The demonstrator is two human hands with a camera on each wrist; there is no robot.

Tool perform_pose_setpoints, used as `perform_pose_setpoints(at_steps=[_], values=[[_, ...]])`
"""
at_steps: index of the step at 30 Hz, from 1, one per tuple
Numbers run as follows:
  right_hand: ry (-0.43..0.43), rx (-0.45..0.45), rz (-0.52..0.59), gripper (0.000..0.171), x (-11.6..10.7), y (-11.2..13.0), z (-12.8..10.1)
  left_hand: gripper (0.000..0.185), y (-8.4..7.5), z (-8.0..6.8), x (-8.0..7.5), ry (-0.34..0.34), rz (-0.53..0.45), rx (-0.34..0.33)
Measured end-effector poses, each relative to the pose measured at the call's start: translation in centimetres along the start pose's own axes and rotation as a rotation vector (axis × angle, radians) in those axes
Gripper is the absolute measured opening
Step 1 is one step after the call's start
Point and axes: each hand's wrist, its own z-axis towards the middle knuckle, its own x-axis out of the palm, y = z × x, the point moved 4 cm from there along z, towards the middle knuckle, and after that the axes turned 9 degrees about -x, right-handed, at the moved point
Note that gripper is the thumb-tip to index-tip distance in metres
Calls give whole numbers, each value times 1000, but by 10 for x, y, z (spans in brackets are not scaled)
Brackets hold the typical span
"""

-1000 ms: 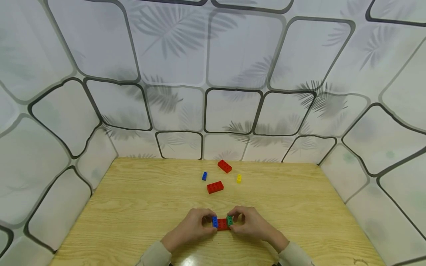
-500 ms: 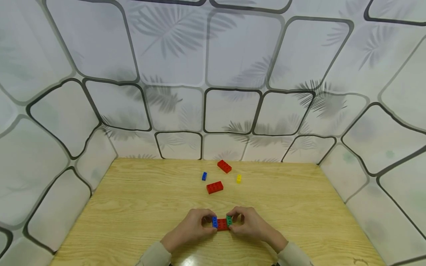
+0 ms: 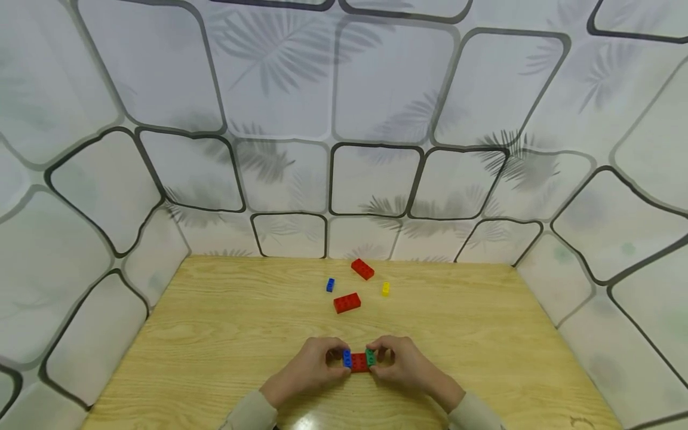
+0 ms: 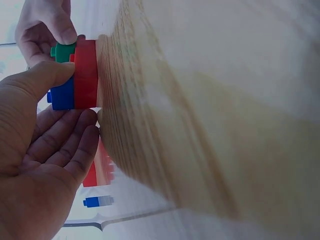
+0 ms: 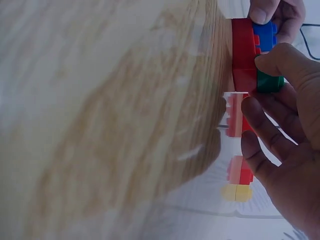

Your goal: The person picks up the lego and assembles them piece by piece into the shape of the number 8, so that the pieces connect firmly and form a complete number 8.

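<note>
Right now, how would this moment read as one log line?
left hand: pinches blue brick | right hand: pinches green brick | both on red brick | on table

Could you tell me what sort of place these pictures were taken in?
Probably a small staged recording booth, not a lived-in room. A wooden table is closed in on three sides by a printed backdrop of tile and leaf patterns, and the only things on it are a few toy bricks, some held by the hands.

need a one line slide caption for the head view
Both hands, left hand and right hand, pinch a red brick topped with a blue brick and green brick on a wooden table.
</note>
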Motion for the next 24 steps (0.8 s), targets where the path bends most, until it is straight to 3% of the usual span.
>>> perform_pose_setpoints(at_steps=[13,24], values=[[-7,35,77,30,0,-1,-3,32,-1,-1,0,-1,-6,21],[22,64,66,32,0,-5,1,33,-1,0,0,2,-8,8]])
